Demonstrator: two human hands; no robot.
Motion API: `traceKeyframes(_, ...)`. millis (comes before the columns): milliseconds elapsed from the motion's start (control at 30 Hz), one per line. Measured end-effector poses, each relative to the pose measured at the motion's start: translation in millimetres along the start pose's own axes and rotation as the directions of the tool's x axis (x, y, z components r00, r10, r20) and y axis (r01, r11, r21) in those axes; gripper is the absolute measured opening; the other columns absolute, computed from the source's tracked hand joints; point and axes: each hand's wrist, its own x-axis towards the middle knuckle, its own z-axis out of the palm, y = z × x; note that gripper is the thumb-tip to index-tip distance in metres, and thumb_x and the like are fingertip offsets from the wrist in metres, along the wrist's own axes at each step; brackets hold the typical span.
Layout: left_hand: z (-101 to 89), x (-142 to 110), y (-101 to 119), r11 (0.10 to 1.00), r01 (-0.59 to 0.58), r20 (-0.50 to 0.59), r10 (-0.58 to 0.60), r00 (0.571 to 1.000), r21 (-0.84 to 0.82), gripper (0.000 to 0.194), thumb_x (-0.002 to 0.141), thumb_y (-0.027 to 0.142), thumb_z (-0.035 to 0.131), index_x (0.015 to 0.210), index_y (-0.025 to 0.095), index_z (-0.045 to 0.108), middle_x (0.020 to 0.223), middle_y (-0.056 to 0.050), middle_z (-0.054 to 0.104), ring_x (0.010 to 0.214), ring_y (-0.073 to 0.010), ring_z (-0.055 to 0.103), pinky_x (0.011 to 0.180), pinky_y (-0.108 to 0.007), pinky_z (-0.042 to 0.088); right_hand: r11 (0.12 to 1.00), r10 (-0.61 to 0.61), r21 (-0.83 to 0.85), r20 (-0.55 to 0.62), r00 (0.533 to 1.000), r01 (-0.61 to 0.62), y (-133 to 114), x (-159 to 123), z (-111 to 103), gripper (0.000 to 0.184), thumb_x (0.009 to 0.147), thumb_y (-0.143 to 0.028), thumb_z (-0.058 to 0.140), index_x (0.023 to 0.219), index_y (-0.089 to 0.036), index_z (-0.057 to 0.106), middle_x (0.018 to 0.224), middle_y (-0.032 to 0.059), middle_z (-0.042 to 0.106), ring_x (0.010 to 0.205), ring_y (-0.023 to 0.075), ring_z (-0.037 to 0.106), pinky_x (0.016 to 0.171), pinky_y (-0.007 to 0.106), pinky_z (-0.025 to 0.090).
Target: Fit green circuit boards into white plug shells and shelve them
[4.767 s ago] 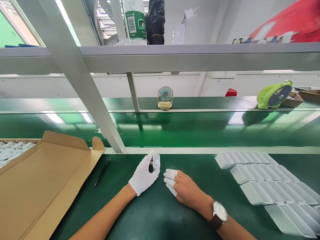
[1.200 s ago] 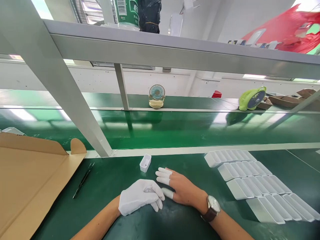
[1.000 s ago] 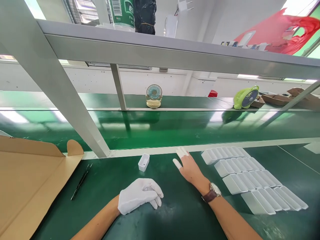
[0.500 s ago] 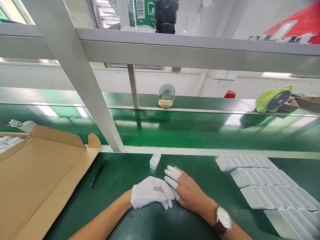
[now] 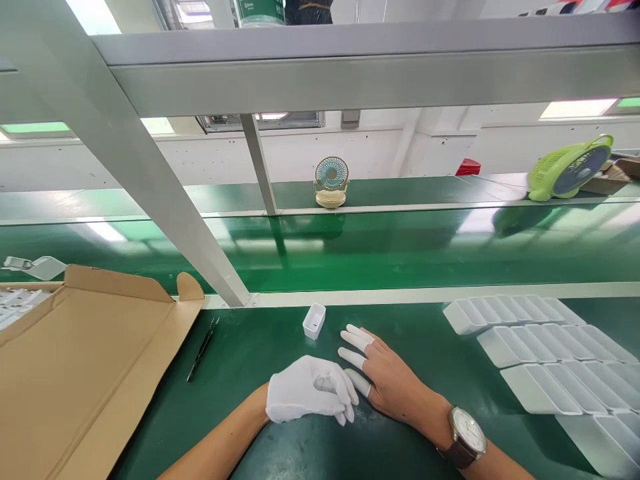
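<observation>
My left hand [image 5: 311, 390], in a white cloth glove, rests on the green tabletop [image 5: 240, 363] with its fingers loosely bent to the right. Nothing shows in it. Close beside its fingertips lies my right hand [image 5: 383, 370], palm down with fingers apart, white finger cots on several fingers and a wristwatch [image 5: 469, 430] on the wrist. Just beyond both hands, apart from them, a small white plastic charger housing [image 5: 314, 321] stands with its hollow side up. Black tweezers [image 5: 203, 350] lie farther left.
An opened cardboard box [image 5: 100, 353] with white parts [image 5: 20, 303] covers the left side. White compartment trays [image 5: 555, 387] overlap at the right. Behind a pale rail runs a green conveyor belt [image 5: 390, 257]. A slanted metal post [image 5: 165, 193] rises at left, below a shelf beam [image 5: 350, 83].
The view has tilted down slightly and shifted. My right hand has edged right, its fingers a little farther from my left hand. The white housing stays in place.
</observation>
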Motion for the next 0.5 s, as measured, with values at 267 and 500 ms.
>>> traceKeyframes(267,4.7,-1.5,0.4,0.998,-0.056,-0.029,0.056,0.998,-0.002,0.03,0.073,0.033,0.087,0.085,0.008,0.074,0.093,-0.016,0.072,0.081,-0.0225,0.073,0.076,-0.036,0.057,0.999,-0.008,0.044,-0.014,1.0,0.008,2.7,-0.4,1.0,0.044,0.101,-0.021,0.052,0.144,-0.023,0.056,0.147,0.0129,0.056,0.145,0.0298,0.044,0.121,0.053,0.038)
traceKeyframes(500,2.5,-0.5,-4.9,0.995,-0.049,-0.082,0.056,0.995,0.091,0.033,0.074,0.033,0.087,0.091,0.007,0.075,0.086,-0.016,0.073,0.076,-0.0207,0.071,0.077,-0.034,0.056,0.998,0.001,0.059,0.018,1.0,-0.002,1.4,1.9,-2.2,0.049,0.096,-0.015,0.052,0.144,-0.023,0.055,0.145,0.0136,0.058,0.145,0.0306,0.043,0.121,0.055,0.037)
